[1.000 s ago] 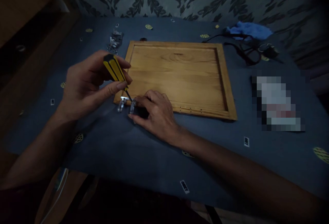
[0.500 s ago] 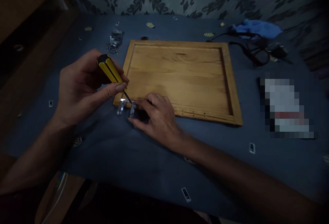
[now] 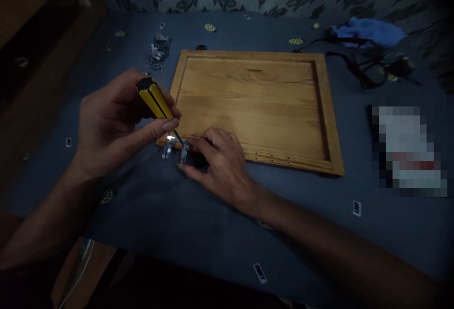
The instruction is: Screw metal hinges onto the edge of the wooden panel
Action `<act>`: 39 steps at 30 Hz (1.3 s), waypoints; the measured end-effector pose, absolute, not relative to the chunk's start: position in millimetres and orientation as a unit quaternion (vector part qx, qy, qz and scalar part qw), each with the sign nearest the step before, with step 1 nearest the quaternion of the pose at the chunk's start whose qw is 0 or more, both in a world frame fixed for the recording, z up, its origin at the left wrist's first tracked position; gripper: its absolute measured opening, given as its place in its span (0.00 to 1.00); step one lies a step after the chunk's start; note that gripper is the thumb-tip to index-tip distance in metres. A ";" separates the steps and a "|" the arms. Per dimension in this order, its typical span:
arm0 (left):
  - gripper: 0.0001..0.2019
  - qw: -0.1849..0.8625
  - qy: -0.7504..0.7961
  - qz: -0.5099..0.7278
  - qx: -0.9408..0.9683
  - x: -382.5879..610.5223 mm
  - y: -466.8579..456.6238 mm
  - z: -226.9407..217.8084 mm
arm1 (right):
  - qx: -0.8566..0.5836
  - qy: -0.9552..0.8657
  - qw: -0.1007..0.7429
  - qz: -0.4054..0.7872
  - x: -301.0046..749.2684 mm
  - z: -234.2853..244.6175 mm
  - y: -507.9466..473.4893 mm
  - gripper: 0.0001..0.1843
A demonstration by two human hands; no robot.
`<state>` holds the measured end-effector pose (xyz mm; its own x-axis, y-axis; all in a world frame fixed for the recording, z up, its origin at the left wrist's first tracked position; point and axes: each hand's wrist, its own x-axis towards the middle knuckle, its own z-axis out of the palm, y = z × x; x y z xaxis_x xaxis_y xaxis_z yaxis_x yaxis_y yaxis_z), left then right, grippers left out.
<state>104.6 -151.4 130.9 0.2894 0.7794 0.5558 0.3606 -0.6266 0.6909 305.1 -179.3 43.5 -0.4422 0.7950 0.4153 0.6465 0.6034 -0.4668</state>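
My left hand [image 3: 113, 122] is closed round a yellow and black screwdriver [image 3: 155, 100], whose thin shaft slants down to a small metal hook [image 3: 183, 152] at the near left corner of a wooden panel [image 3: 255, 101]. My right hand [image 3: 218, 164] rests on the cloth by that corner, its fingers pinched on the metal hook. A second metal hook [image 3: 167, 148] sits just left of it on the panel's front edge.
The panel lies on a dark blue cloth-covered table [image 3: 198, 214]. A heap of metal hardware [image 3: 157, 53] lies past its far left corner. At the far right are a blue cloth [image 3: 372, 30], dark cords [image 3: 358, 70] and a blurred-out item [image 3: 407, 150].
The view has shifted slightly, so the panel sits a little further right. My left hand has turned the screwdriver handle a bit; my right hand stays on the hook.
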 end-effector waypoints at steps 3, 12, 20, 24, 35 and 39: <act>0.14 0.229 0.367 0.464 0.773 104.6 -151.5 130.3 | -0.434 -0.842 0.297 0.121 304.8 43.6 -179.4 0.22; 0.14 0.230 0.333 0.437 0.803 101.6 -149.3 129.7 | -0.424 -0.847 0.298 0.121 305.6 44.2 -178.6 0.23; 0.14 0.186 0.299 0.411 0.841 93.9 -141.5 132.6 | -0.434 -0.848 0.283 0.117 305.4 44.4 -178.1 0.24; 0.22 0.178 0.314 0.406 0.839 89.7 -141.0 134.7 | -0.431 -0.848 0.286 0.118 305.6 43.3 -178.0 0.23; 0.29 0.182 0.333 0.392 0.838 90.5 -148.5 138.7 | -0.424 -0.845 0.308 0.106 305.4 42.8 -178.2 0.22; 0.29 0.214 0.334 0.391 0.831 89.8 -145.6 139.8 | -0.427 -0.846 0.301 0.108 305.6 43.7 -177.6 0.22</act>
